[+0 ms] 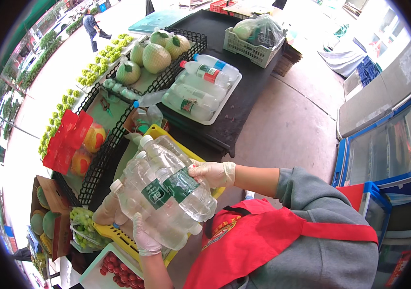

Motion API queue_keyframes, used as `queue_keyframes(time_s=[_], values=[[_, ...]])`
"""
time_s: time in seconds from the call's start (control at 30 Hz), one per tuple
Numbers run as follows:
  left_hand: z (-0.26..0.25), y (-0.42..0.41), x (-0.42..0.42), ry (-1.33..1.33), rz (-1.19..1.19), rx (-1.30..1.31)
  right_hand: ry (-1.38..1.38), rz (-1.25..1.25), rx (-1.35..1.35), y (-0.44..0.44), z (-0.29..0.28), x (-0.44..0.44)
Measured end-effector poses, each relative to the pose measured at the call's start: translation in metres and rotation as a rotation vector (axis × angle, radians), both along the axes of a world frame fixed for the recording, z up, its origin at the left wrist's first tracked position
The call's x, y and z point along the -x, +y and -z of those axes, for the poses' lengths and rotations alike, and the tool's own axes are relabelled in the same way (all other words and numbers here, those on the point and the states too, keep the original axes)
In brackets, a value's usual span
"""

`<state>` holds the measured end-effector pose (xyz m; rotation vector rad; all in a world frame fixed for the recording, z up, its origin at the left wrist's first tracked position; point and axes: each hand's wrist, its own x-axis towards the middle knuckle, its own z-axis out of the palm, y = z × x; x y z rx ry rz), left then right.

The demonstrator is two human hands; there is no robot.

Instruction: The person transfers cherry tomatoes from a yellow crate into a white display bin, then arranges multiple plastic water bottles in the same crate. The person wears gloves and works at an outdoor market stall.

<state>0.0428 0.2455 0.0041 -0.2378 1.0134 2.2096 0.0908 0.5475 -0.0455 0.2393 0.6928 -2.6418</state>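
Note:
Several clear plastic bottles (154,202), some with green labels, are bunched together above a yellow plastic crate (126,242). My gloved left hand (145,236) supports the bunch from its near left side, its thumb up against a bottle. With my gloved right hand (210,173) I grip a clear bottle with a green label (183,186) lying on top. Most of the crate's inside is hidden under the bottles. Beyond it, a white tray (210,121) holds more bottles, among them one with a red cap (205,72) and one with a blue cap (220,65).
Netted pomelos (156,57) and red bags (68,141) of fruit fill black baskets at the left. Bagged green grapes (86,227) and red grapes (120,271) are near the crate. A grey crate (252,50) stands farther back; glass-topped freezers (386,141) line the right. A person walks far off.

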Motion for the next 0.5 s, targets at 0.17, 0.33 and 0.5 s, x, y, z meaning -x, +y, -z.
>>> queue_keyframes(time_s=[0.17,0.33,0.5], values=[[-0.007,0.104,-0.023,-0.045,0.116,-0.020,0.041,0.104,-0.004,0.096,-0.040,-0.050],[-0.010,0.246,-0.063,-0.116,0.216,-0.050,0.049,0.198,-0.164,0.233,-0.012,-0.111],[0.031,0.376,-0.086,-0.183,0.211,-0.043,-0.007,0.199,-0.156,0.350,-0.037,-0.154]])
